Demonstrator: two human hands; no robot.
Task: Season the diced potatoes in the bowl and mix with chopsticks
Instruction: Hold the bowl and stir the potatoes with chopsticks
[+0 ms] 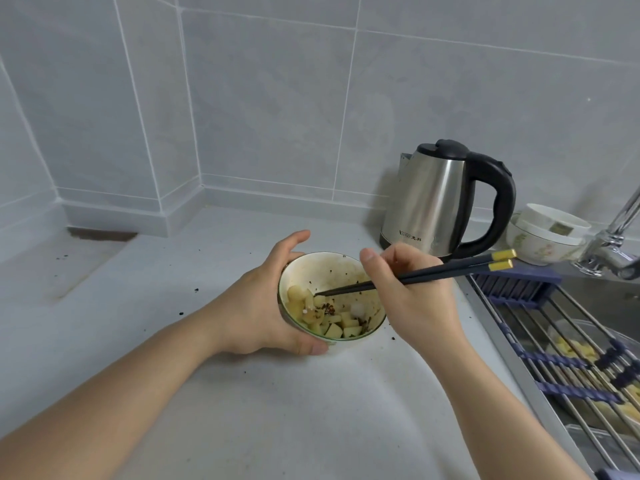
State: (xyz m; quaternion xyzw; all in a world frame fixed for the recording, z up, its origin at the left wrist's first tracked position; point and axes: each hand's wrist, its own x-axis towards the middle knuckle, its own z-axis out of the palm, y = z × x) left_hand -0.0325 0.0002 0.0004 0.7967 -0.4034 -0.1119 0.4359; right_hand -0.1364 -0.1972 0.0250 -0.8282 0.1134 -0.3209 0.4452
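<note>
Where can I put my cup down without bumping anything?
Bare counter lies in front of the bowl, between the forearms. More room sits left of the left hand, toward the wall corner. The right is crowded: kettle, stacked bowls, sink rack.

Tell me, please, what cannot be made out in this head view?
- Bowl left side: covered by the left hand.
- Chopsticks middle: inside the right hand.
- Tap: cut by the right edge.
- Kettle label: too small.
</note>
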